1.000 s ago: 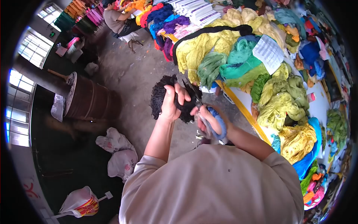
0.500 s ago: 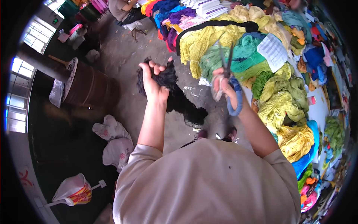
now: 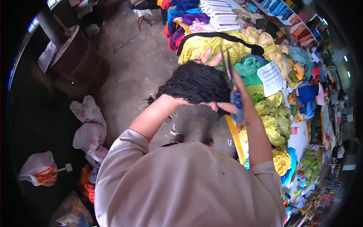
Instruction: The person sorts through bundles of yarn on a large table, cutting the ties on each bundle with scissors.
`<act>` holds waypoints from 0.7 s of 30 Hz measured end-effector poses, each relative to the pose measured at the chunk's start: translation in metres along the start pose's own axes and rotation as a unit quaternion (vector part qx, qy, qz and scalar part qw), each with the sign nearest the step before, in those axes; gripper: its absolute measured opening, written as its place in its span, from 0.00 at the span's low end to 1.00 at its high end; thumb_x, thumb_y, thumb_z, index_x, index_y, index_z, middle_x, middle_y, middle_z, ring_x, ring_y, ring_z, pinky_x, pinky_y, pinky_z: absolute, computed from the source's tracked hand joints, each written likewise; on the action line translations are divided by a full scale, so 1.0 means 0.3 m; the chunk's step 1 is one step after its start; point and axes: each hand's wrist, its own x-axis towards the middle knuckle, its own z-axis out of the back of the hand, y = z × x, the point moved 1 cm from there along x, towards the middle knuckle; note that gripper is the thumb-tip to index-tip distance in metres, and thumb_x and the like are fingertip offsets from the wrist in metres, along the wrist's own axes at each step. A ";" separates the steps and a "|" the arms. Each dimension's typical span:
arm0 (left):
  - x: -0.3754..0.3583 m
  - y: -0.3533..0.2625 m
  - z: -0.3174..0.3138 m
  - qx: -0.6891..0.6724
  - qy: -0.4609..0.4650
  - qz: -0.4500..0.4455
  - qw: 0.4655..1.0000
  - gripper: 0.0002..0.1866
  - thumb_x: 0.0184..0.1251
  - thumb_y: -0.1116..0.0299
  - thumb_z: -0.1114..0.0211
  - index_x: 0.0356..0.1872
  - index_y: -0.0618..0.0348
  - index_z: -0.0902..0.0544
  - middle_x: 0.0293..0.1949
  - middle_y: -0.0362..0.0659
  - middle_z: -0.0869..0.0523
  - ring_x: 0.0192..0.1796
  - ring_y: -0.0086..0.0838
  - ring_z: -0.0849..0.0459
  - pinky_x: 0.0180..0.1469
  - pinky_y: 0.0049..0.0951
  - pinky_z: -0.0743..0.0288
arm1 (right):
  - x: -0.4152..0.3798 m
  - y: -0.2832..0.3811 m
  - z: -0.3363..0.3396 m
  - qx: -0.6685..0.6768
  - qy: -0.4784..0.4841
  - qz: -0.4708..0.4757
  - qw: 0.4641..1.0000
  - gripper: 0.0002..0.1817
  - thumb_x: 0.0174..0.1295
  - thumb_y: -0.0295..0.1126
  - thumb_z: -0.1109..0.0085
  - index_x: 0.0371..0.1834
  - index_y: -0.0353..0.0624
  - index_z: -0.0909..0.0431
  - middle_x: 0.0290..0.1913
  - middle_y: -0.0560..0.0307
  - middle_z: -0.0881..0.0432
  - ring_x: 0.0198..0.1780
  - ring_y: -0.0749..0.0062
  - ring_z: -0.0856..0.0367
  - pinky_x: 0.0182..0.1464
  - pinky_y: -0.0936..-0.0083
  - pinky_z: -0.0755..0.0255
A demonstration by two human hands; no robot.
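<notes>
A thick bundle of black yarn [image 3: 194, 84] is spread across my left hand [image 3: 207, 57], covering the palm. The fingertips of that hand stick out past the far side of the strands. At the right end of the bundle, my right hand [image 3: 241, 86] is closed on a pair of scissors [image 3: 228, 68] with blue-wrapped handles. The blades point up and away from me, beside the left fingertips. A finger of the right hand reaches to the near edge of the yarn.
Yellow hanks [image 3: 204, 47], green hanks [image 3: 251, 70] and a printed sheet [image 3: 270, 78] lie on the table to the right. White paper stacks [image 3: 217, 15] stand farther back. A rusty drum [image 3: 75, 56] and stuffed white bags [image 3: 90, 136] are on the left.
The black yarn has come up from hanging below my left hand and now spreads over it, farther right. My right hand, with the scissors, has drawn in against the yarn.
</notes>
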 end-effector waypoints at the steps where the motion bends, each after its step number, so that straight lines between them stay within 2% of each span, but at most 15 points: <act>1: -0.035 0.034 -0.037 0.064 -0.005 0.005 0.998 0.38 0.65 0.38 0.41 0.71 0.51 0.27 0.80 0.52 0.45 0.82 0.54 0.53 0.81 0.49 0.61 | -0.011 0.006 0.044 -0.057 -0.008 0.019 0.998 0.61 0.43 0.30 0.17 0.81 0.41 0.48 0.75 0.51 0.35 0.74 0.65 0.37 0.76 0.68 0.47; 3: -0.124 0.137 -0.142 0.215 -0.016 0.031 0.976 0.32 0.71 0.46 0.45 0.72 0.46 0.29 0.81 0.49 0.44 0.82 0.52 0.52 0.81 0.50 0.59 | -0.030 0.017 0.121 -0.114 -0.022 0.044 0.992 0.58 0.45 0.33 0.18 0.81 0.44 0.45 0.73 0.51 0.33 0.73 0.66 0.35 0.75 0.69 0.46; 5: -0.195 0.254 -0.149 0.145 -0.010 0.102 0.984 0.31 0.71 0.48 0.45 0.73 0.45 0.30 0.81 0.48 0.46 0.82 0.52 0.52 0.80 0.53 0.58 | -0.026 0.016 0.194 -0.126 -0.027 0.110 0.986 0.55 0.46 0.30 0.20 0.80 0.45 0.43 0.75 0.49 0.33 0.74 0.65 0.35 0.76 0.69 0.47; 6: -0.224 0.285 -0.149 0.179 -0.029 0.095 0.979 0.32 0.72 0.49 0.44 0.74 0.46 0.32 0.81 0.48 0.47 0.82 0.52 0.53 0.79 0.55 0.57 | -0.043 0.017 0.216 -0.112 -0.046 0.123 0.985 0.51 0.48 0.27 0.25 0.78 0.44 0.41 0.76 0.49 0.35 0.73 0.63 0.34 0.76 0.67 0.47; 7: -0.247 0.303 -0.129 0.154 -0.009 0.120 0.981 0.31 0.72 0.50 0.45 0.74 0.46 0.32 0.82 0.48 0.47 0.83 0.52 0.54 0.80 0.54 0.57 | -0.054 0.066 0.246 -0.164 -0.059 0.046 0.984 0.49 0.48 0.24 0.29 0.78 0.43 0.41 0.77 0.50 0.35 0.73 0.65 0.33 0.75 0.67 0.45; 8: -0.267 0.320 -0.106 0.129 0.012 0.144 0.981 0.31 0.73 0.50 0.45 0.75 0.46 0.32 0.82 0.48 0.48 0.83 0.52 0.55 0.80 0.53 0.57 | -0.055 0.091 0.255 -0.122 -0.087 0.023 0.988 0.48 0.47 0.23 0.30 0.76 0.41 0.40 0.74 0.53 0.33 0.69 0.68 0.30 0.73 0.69 0.41; 9: -0.272 0.317 -0.058 0.138 0.022 0.107 0.984 0.32 0.72 0.50 0.44 0.75 0.46 0.33 0.82 0.48 0.49 0.83 0.52 0.57 0.80 0.51 0.58 | -0.060 0.104 0.269 -0.109 -0.097 0.016 0.989 0.48 0.47 0.22 0.30 0.76 0.40 0.39 0.73 0.54 0.31 0.67 0.69 0.29 0.72 0.71 0.40; 11: -0.294 0.327 -0.028 0.170 0.023 0.159 0.972 0.31 0.72 0.50 0.43 0.74 0.46 0.31 0.82 0.49 0.50 0.83 0.53 0.57 0.81 0.49 0.59 | -0.084 0.119 0.329 -0.096 -0.105 -0.027 0.989 0.47 0.47 0.22 0.31 0.76 0.39 0.38 0.68 0.57 0.29 0.63 0.71 0.27 0.69 0.73 0.38; 13: -0.324 0.352 -0.005 0.158 0.001 0.152 0.976 0.30 0.71 0.50 0.42 0.71 0.48 0.27 0.82 0.50 0.51 0.82 0.55 0.58 0.80 0.50 0.57 | -0.102 0.114 0.389 -0.135 -0.123 -0.009 0.983 0.46 0.47 0.21 0.33 0.76 0.39 0.39 0.68 0.55 0.29 0.64 0.71 0.27 0.69 0.74 0.37; 14: -0.332 0.357 0.014 0.156 -0.013 0.149 0.976 0.29 0.70 0.50 0.41 0.70 0.48 0.26 0.82 0.50 0.51 0.82 0.56 0.58 0.80 0.51 0.57 | -0.110 0.112 0.423 -0.173 -0.136 0.010 0.975 0.45 0.47 0.20 0.36 0.75 0.38 0.38 0.67 0.55 0.29 0.64 0.71 0.27 0.68 0.74 0.37; 16: -0.349 0.378 0.034 0.171 -0.010 0.160 0.972 0.34 0.62 0.48 0.35 0.69 0.46 0.25 0.82 0.52 0.52 0.81 0.62 0.56 0.79 0.56 0.56 | -0.132 0.127 0.446 -0.138 -0.166 -0.017 0.976 0.45 0.47 0.19 0.37 0.75 0.37 0.38 0.66 0.54 0.28 0.63 0.70 0.26 0.68 0.74 0.36; 17: -0.356 0.382 0.044 0.172 -0.010 0.161 0.972 0.34 0.62 0.48 0.35 0.69 0.46 0.25 0.82 0.52 0.52 0.81 0.62 0.56 0.79 0.56 0.56 | -0.141 0.134 0.468 -0.114 -0.150 -0.032 0.982 0.44 0.48 0.19 0.37 0.75 0.36 0.38 0.65 0.55 0.26 0.62 0.69 0.24 0.68 0.73 0.35; 19: -0.347 0.366 0.090 0.155 -0.001 0.159 0.975 0.33 0.61 0.47 0.33 0.65 0.50 0.22 0.82 0.52 0.52 0.82 0.58 0.62 0.79 0.54 0.56 | -0.167 0.132 0.511 -0.120 -0.172 -0.019 0.978 0.43 0.50 0.19 0.35 0.75 0.36 0.38 0.64 0.55 0.24 0.61 0.68 0.23 0.68 0.72 0.35; 20: -0.349 0.371 0.108 0.143 0.025 0.169 0.975 0.39 0.54 0.41 0.29 0.65 0.52 0.21 0.82 0.52 0.55 0.82 0.58 0.66 0.80 0.54 0.58 | -0.186 0.115 0.547 -0.174 -0.187 0.026 0.967 0.42 0.52 0.22 0.33 0.74 0.35 0.38 0.64 0.54 0.24 0.62 0.68 0.23 0.68 0.71 0.35; 21: -0.348 0.371 0.138 0.144 0.025 0.170 0.975 0.39 0.54 0.41 0.29 0.65 0.52 0.21 0.82 0.52 0.55 0.82 0.58 0.66 0.80 0.54 0.58 | -0.194 0.118 0.554 -0.202 -0.195 0.035 0.959 0.42 0.52 0.24 0.32 0.74 0.34 0.37 0.65 0.54 0.25 0.63 0.68 0.23 0.69 0.71 0.35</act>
